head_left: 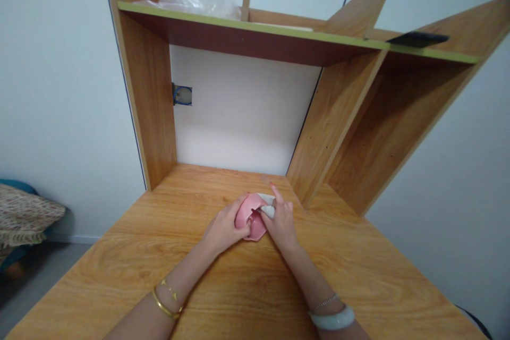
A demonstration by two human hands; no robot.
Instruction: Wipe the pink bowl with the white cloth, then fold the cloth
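A pink bowl [257, 229] with an angular rim is tilted above the wooden desk, close to the middle of the head view. My left hand [228, 227] grips it from the left, thumb over the near rim and fingers around the outer side. On the other side, my right hand [281, 221] pinches a pale grey-white cloth [268, 211] against the bowl's inner edge, with the index finger raised. Part of the cloth shows behind the bowl. My fingers cover much of the bowl's far side.
The wooden desk [239, 287] spreads under both arms. Behind it stands a shelf unit [319, 127] with upright dividers. Clear plastic wrap [199, 2] and a dark flat object [418, 39] lie on its upper shelf. A patterned fringed cloth [30, 215] hangs at far left.
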